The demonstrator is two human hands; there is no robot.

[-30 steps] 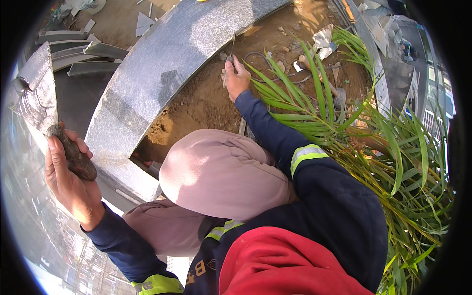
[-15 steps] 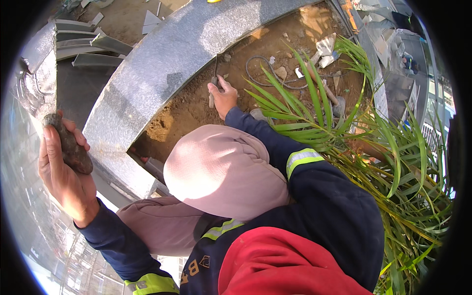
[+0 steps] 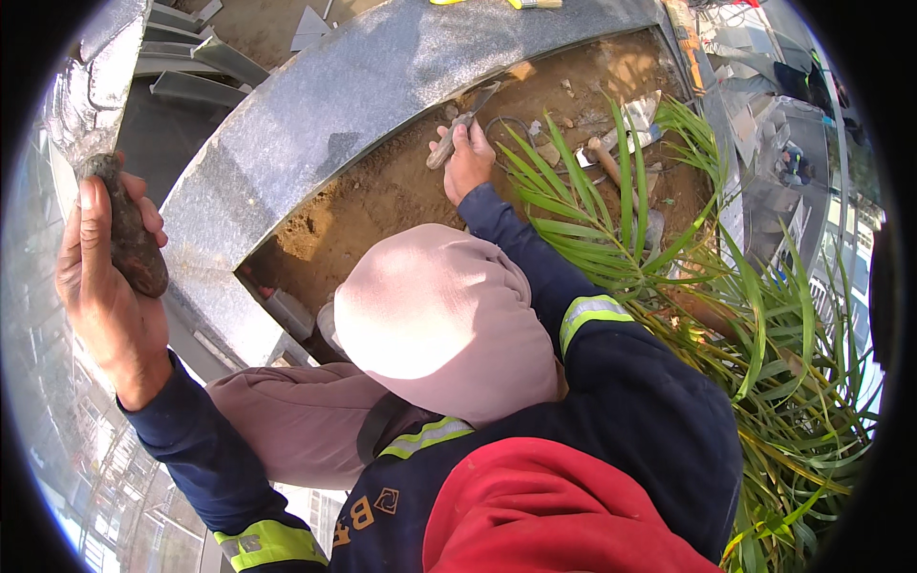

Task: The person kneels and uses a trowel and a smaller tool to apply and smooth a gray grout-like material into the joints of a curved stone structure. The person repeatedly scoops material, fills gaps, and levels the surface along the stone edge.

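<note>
My left hand [image 3: 107, 253] grips the dark, dirty handle [image 3: 136, 250] of a broad trowel, whose silvery, smeared blade [image 3: 100, 81] rises at the far left. My right hand [image 3: 463, 158] is closed round the worn handle of a small trowel-like tool [image 3: 447, 141]. Its narrow blade [image 3: 482, 100] points up and right, just inside the curved speckled stone ledge [image 3: 334, 86]. Dirt [image 3: 373, 201] fills the bed bordered by this ledge. My bent, pink-trousered knee [image 3: 430, 315] lies between my hands.
Long palm fronds [image 3: 774, 363] spread over the right side. A wooden-handled tool [image 3: 604, 160], dark cable and scraps lie in the dirt. Paintbrushes [image 3: 530, 4] sit on the ledge's far part. Stacked curved pieces [image 3: 191, 86] lie upper left. A person [image 3: 793, 164] appears small at the far right.
My left hand and its trowel have risen in view. My right hand has shifted upward and rightward since half a second ago, and its blade now tilts further right.
</note>
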